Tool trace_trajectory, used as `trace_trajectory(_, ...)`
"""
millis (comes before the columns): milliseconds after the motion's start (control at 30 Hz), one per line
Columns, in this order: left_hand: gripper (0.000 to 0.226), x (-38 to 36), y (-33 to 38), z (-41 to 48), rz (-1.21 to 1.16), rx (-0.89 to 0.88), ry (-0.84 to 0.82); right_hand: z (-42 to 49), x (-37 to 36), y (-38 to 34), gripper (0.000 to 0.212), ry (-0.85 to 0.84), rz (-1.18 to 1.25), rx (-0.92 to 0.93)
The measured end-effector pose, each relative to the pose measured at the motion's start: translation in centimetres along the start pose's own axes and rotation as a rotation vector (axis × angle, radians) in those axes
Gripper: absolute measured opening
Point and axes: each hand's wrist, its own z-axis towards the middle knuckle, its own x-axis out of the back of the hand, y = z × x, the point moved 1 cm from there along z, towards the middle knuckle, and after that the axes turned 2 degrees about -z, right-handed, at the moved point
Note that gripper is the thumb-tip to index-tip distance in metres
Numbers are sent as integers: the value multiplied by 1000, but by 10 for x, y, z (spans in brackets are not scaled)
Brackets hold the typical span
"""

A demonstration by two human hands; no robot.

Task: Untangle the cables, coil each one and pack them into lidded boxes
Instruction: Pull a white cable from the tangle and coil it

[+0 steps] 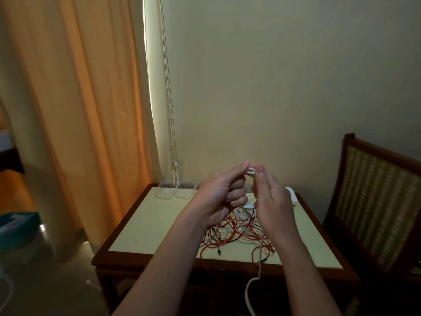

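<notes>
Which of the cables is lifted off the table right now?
The white cable pinched between left hand and right hand; the tangle of red, black and white cables lies on the table.

Two hands [219,198] [272,204], two clear boxes [164,192] [184,192], one table [145,224], one chair [376,197], one cable tangle [227,234]

The left hand [224,197] and the right hand [271,201] are held side by side above the desk [148,224], and a cable [250,171] is pinched between them. Directly beneath the hands, a tangle of cables [230,233] is spread on the desk. Beyond the left hand, two boxes [173,192] are set side by side at the desk's far edge. A chair [376,201] is placed right of the right hand, and a curtain [79,110] is hung well left of the left hand. Below the right wrist, one strand [249,290] is draped over the near edge.
</notes>
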Motion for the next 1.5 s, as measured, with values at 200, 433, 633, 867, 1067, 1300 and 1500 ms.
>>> trace_trajectory(200,23,0,-1,1,-10,6,14,-1,3,-1,36,15,-26,7)
trace_trajectory(433,27,16,19,3,-202,-67,115,3,14,5,41,68,-13,-92)
trace_trajectory(633,24,45,42,3,-445,-146,244,8,24,15,24,69,-52,-117)
trace_trajectory(867,32,58,52,2,-484,-262,431,11,26,31,11,106,-208,-78)
trace_trajectory(1067,29,54,39,7,-104,-376,542,14,17,44,23,8,-535,-32)
trace_trajectory(1300,24,30,18,3,541,-429,517,10,13,29,32,-36,-359,25)
trace_trajectory(1500,29,18,-6,5,902,-313,338,9,12,16,41,6,-180,45)
